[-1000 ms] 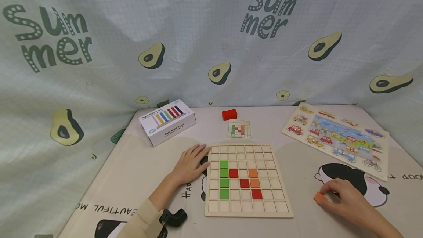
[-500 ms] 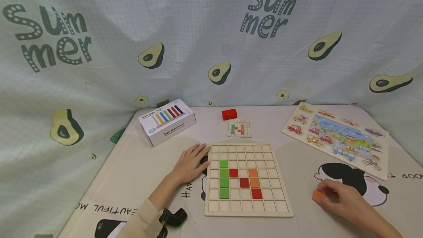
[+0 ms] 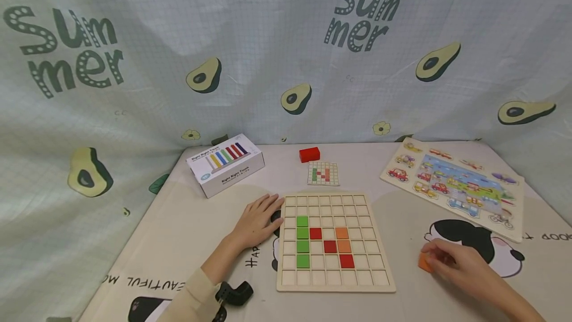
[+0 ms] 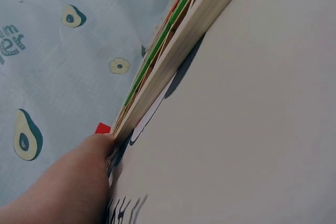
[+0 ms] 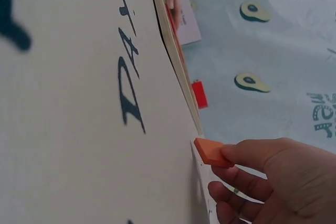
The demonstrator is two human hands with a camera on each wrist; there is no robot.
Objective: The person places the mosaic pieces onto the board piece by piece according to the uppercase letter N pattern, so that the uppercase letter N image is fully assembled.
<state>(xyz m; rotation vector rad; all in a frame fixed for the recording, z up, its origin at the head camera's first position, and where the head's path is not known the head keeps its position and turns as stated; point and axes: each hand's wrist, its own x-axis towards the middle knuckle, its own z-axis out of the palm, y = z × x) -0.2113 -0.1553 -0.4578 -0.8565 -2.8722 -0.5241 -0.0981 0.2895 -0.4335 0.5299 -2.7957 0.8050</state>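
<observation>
Between thumb and fingers, my right hand [image 3: 460,265] pinches an orange square tile [image 5: 210,152] low over the cloth, right of the wooden grid board [image 3: 292,286]. My left hand [image 3: 255,222] lies flat on the cloth, its fingertips touching the board's left edge. Set in the board are a column of green tiles [image 3: 303,246], red tiles [image 3: 329,246] on a diagonal and two orange tiles [image 3: 343,246]. Behind the board lies a small pattern card [image 3: 323,173] printed with a similar coloured grid.
A red block [image 3: 310,154] sits behind the card. At the back left is a white box [image 3: 232,175] with a picture of coloured stacks. A vehicle picture puzzle [image 3: 451,188] lies at the back right. A patterned curtain [image 3: 250,53] hangs behind the table.
My right hand has shifted slightly left with the orange tile, and the tile has turned in its fingers. My left hand and the board stay where they were.
</observation>
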